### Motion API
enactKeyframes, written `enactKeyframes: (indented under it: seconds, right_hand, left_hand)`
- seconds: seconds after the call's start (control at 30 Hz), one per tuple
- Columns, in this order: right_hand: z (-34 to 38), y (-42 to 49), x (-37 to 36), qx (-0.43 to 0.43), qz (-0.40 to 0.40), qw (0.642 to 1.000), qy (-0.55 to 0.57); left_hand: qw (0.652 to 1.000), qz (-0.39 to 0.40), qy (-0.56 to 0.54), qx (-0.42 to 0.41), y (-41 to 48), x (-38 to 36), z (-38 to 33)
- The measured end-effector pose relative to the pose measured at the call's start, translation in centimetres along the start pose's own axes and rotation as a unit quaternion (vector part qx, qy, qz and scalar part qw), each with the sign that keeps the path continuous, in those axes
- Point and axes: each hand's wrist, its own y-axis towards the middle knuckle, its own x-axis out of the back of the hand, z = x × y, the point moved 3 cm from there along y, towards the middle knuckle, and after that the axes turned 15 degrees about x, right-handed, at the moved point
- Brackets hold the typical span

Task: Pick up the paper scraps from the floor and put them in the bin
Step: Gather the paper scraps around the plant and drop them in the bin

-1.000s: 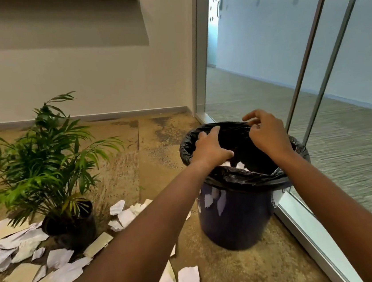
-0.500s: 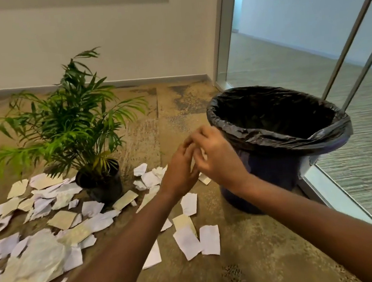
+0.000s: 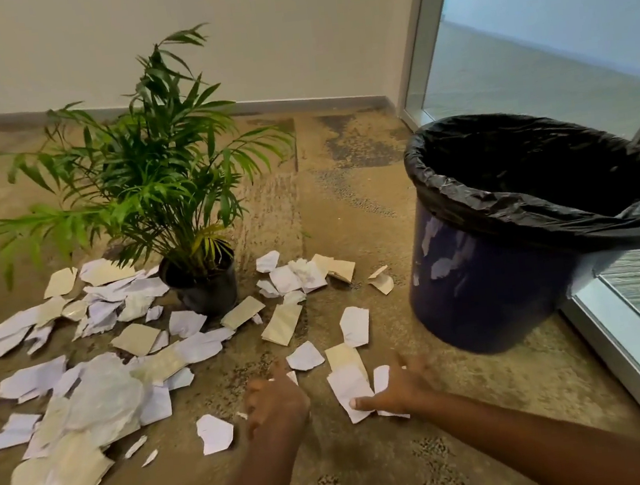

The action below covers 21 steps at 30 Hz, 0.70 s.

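the bin (image 3: 488,295) stands near the closest paper scraps (image 3: 349,388), which lie left of its base, long axis pointing away from the person, under the right hand (image 3: 397,389), its grip spread flat on them, while the left hand (image 3: 274,401), farther from the bin, is too blurred to tell its grip

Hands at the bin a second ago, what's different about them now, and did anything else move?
The left hand and right hand left the bin, met in front of it, then dropped to the floor. The right hand now rests on white scraps, thumb on one; the left, blurred, reaches beside it. Nothing looks lifted yet. Bin, potted plant and scrap pile stayed put.
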Motion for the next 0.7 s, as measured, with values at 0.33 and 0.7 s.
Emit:
enactKeyframes:
  seconds: [0.33,0.7]
  right_hand:
    - [4.6,-0.2,-1.3,0.141,-0.071,0.985,0.063]
    - [5.9,4.4,3.4,0.175,-0.122,0.975,-0.056]
  left_hand:
    - [0.994,-0.069,-0.064,-0.055,2.3,0.4,-0.3]
    - [0.956,-0.180,-0.020,-0.229,4.1,4.6,-4.0]
